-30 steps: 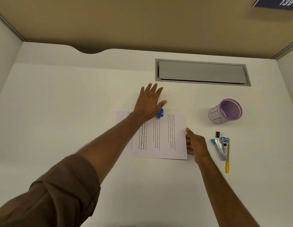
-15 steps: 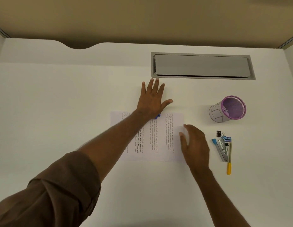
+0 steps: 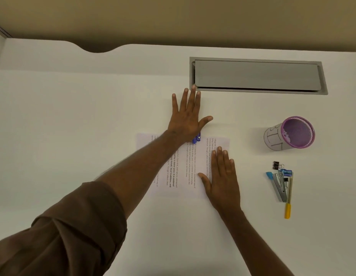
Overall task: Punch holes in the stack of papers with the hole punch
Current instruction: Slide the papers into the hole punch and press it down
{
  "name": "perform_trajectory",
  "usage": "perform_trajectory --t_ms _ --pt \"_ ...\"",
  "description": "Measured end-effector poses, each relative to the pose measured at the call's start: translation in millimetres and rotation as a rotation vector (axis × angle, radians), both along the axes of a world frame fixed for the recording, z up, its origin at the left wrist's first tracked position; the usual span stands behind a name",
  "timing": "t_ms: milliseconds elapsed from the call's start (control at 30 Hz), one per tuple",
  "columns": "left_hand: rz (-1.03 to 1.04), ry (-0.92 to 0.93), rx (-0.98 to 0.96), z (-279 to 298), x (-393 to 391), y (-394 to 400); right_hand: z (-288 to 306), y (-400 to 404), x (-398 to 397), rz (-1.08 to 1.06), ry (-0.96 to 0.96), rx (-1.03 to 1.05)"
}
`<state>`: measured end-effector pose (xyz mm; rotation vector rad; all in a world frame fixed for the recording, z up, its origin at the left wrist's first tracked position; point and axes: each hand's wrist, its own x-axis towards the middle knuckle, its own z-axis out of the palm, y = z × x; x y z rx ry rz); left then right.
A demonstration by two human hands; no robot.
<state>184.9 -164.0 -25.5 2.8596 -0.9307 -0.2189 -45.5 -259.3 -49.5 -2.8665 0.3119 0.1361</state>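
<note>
A stack of printed papers (image 3: 201, 156) lies flat on the white desk, text running sideways. A small blue hole punch (image 3: 197, 138) sits on the stack's far edge, mostly hidden beneath the heel of my left hand (image 3: 188, 118). That hand is spread flat, fingers apart, with its palm pressing down on the punch. My right hand (image 3: 223, 180) lies flat with fingers together on the stack's right side, holding the sheets down.
A purple-rimmed mesh pen cup (image 3: 290, 134) lies tipped on its side at the right. Below it are black binder clips (image 3: 276, 165), a stapler (image 3: 277, 186) and a yellow-handled tool (image 3: 288, 202). A grey cable hatch (image 3: 256, 76) is set into the desk behind.
My right hand has slid from the paper's right edge onto the sheets. My left hand has flattened and settled over the punch, covering more of it.
</note>
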Motion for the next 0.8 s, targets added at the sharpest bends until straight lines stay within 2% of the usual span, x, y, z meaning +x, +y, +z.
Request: perform_trajectory --t_ms 267,600,800 --pt "0.022 0.049 0.037 -16 2 -1 -1 -1 0 0.005 0.018 -0.011" --pt "0.064 0.121 0.059 3 -1 -2 2 0 0 0.004 0.010 0.002" --pt "0.022 0.139 0.069 26 -7 3 2 0 0 -0.002 0.000 0.014"
